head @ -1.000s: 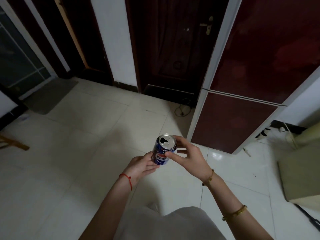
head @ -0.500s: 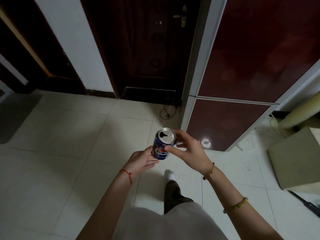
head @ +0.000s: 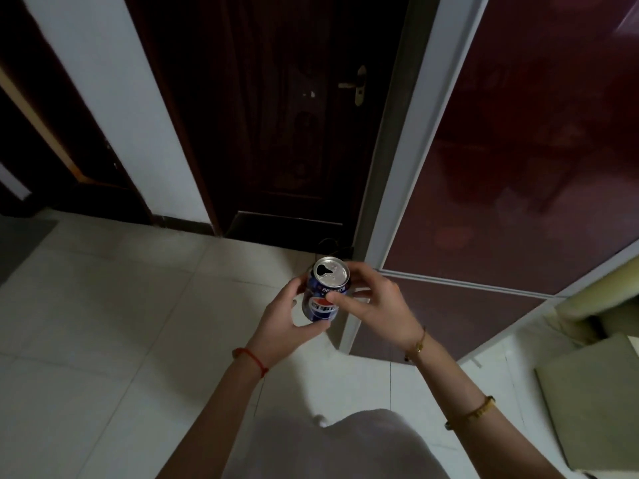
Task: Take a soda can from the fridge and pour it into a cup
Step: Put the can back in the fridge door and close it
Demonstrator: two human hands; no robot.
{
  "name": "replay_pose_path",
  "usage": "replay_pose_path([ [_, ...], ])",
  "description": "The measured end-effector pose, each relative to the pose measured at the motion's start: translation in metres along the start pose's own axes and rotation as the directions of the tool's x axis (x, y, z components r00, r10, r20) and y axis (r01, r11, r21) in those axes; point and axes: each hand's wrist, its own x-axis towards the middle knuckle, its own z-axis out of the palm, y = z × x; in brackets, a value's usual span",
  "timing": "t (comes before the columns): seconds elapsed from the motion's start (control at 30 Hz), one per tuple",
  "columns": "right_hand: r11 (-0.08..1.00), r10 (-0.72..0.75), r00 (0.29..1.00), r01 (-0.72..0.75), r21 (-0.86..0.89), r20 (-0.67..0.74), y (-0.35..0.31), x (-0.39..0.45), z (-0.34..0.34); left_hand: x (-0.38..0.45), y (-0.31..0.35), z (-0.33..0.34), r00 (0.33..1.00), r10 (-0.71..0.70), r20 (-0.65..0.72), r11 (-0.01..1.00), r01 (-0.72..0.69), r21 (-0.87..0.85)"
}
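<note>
We see an opened blue can (head: 325, 295) upright over the floor (head: 114, 323), left hand (head: 288, 314) fingers curled round its base, right hand (head: 375, 305) fingers closed on its side, label partly hidden, fridge (head: 511, 188) doors shut beside

view: one camera on the person's head | faces: forward and down | near: hands (head: 377, 305) and can (head: 326, 292), close below | far: floor (head: 103, 323), dark door (head: 276, 115), maybe a fridge (head: 536, 150) at right | picture dim
</note>
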Motion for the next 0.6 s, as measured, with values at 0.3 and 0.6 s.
replay_pose_path([
  [0.3,0.998,-0.053,0.997,0.052,-0.025,-0.049,-0.001,0.065,-0.022,0.078,0.025,0.000,0.970,0.152,-0.190,0.988,-0.142,0.064],
  [0.6,0.648,-0.430,0.894,0.209,-0.732,-0.125,-0.017,0.121,-0.063,0.127,0.045,-0.023,0.967,0.182,-0.180,0.980,-0.193,-0.050],
])
